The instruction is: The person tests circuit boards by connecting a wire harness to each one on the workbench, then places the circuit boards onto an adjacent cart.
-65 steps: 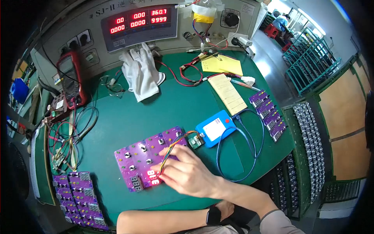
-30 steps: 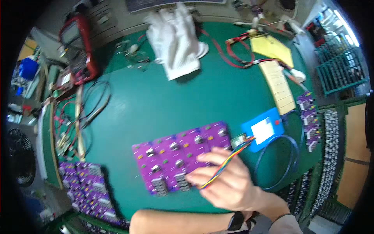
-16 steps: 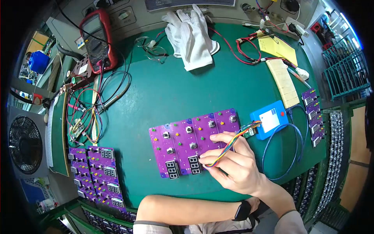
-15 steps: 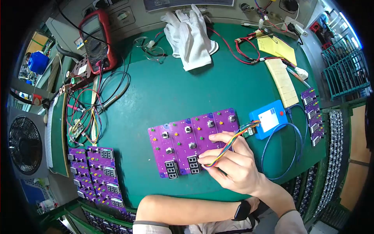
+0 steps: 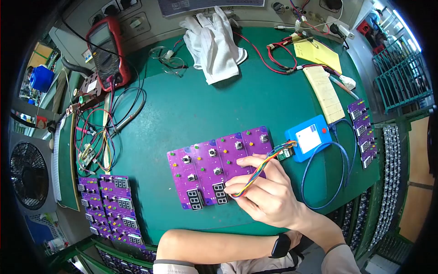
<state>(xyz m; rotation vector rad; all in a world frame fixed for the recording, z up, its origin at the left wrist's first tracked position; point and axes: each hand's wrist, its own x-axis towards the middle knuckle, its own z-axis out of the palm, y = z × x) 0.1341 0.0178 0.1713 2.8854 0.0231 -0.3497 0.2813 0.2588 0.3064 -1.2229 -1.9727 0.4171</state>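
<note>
- The board (image 5: 204,182) lies flat on the desk (image 5: 173,114); both displays in view on its near edge, the left one (image 5: 195,199) and the right one (image 5: 221,193), look dark.
- The right hand (image 5: 229,188) pinches the end of the coloured wires (image 5: 257,174) between thumb and fingers over the board, just beside the right display; its other fingers fan above the board. The fingertips hide the wire ends, so contact cannot be told.
- The left hand (image 5: 295,237), below the board and partly hidden by the right forearm, shows too little to tell its state; it is off the board.
- Right of the board, the wires reach the blue tester (image 5: 308,138), by a small green module (image 5: 285,154).
- The wire ends could slip or touch the wrong contacts, since the fingertips alone seem to guide them.
- The board could skid under a sideways push: no clamp shows, and no second hand steadies it.
- A pull on the wires could drag the tester or loosen their joint.
- The blue cable (image 5: 303,182), looped right of the board near the right wrist, could snag if the arm swings out.
- Farther off lie more boards (image 5: 109,208) left of the board, and gloves (image 5: 213,50) beyond it.
</note>
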